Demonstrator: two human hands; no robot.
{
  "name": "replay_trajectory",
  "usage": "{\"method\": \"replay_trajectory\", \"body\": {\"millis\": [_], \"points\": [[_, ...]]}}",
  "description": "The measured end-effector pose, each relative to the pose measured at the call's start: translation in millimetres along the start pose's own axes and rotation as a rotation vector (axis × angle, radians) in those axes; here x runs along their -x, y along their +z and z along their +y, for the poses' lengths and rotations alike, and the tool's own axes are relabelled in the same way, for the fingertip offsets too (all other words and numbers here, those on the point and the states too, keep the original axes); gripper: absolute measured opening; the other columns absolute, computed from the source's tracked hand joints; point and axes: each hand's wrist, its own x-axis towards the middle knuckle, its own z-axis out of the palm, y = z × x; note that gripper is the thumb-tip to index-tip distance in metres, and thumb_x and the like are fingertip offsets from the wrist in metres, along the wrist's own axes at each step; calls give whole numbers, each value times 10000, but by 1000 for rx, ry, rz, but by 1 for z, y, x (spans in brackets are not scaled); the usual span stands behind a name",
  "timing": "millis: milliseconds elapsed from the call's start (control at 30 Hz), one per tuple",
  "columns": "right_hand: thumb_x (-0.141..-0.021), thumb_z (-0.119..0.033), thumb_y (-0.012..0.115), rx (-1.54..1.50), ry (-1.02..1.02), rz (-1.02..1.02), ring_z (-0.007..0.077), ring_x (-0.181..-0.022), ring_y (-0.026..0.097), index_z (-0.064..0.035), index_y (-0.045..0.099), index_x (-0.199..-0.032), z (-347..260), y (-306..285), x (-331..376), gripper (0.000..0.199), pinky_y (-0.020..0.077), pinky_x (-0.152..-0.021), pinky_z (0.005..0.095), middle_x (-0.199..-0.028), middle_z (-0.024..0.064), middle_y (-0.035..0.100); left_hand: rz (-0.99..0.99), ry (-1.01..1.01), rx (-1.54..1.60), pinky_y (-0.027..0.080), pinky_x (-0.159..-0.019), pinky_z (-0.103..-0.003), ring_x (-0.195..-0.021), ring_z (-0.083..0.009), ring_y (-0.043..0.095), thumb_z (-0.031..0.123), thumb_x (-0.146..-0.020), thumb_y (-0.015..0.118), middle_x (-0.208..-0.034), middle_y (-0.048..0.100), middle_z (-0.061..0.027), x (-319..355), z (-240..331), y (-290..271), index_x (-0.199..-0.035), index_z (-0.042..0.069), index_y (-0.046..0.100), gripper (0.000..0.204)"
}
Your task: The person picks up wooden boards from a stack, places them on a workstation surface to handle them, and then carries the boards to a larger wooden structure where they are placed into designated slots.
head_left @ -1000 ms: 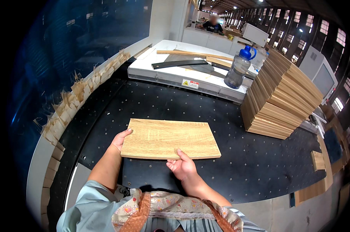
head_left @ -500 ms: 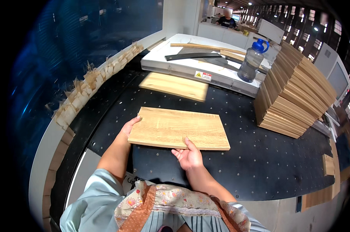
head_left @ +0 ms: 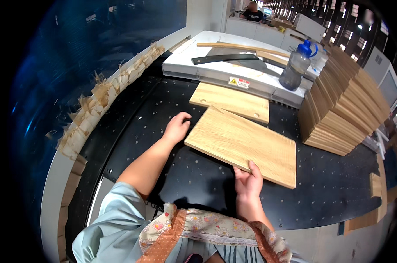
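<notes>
My right hand (head_left: 249, 182) grips a light wood-grain board (head_left: 246, 142) by its near edge, thumb on top and fingers beneath. The board is held slanted, its right end nearer me. Off the board's left end, my left hand (head_left: 177, 127) is apart from it, holding nothing, with its fingers loosely bent and a gap between them. A second wooden board (head_left: 231, 101) lies flat beyond the held one, with round marks near its near edge; the held board hides part of it.
A black dotted worktable (head_left: 198, 175) spreads beneath. At right stands a tall stack of boards (head_left: 338, 109). Behind is a white machine top (head_left: 181, 59) bearing a black strip (head_left: 224, 58) and a blue-lidded water bottle (head_left: 295, 68). Ragged strips (head_left: 97, 96) line the left panel. Another person (head_left: 253, 15) sits far back.
My left hand has let go of the board's left end. My right hand has carried the board rightward, and the board has turned so its right end comes nearer me.
</notes>
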Motion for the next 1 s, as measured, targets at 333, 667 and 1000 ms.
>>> {"method": "replay_trajectory", "body": {"millis": [333, 667, 1000], "points": [[-809, -73, 543, -98, -316, 113, 286, -941, 604, 17, 479, -1127, -31, -12, -17, 338, 538, -763, 420, -1052, 138, 595, -353, 91, -505, 236, -1066, -452, -1308, -297, 276, 183, -832, 555, -1345, 382, -129, -84, 2, 57, -1224, 64, 401, 438], [-781, -82, 594, -37, -336, 19, 269, -923, 599, -8, 493, -1109, -30, -4, -7, 351, 543, -699, 383, -1063, 125, 585, -415, 260, -436, 281, -1045, -449, -1299, -349, 279, 202, -815, 575, -1357, 337, -219, 75, 48, -19, -1220, -22, 402, 494], [-841, -79, 532, 26, 141, -13, 298, -1040, 523, -26, 450, -1157, 23, 43, -30, 331, 450, -875, 463, -1137, 131, 531, -436, 292, -92, 326, -1006, -426, -1145, -266, 492, 132, -797, 578, -1090, 591, -98, 226, 37, -105, -1012, 60, 554, 228]]}}
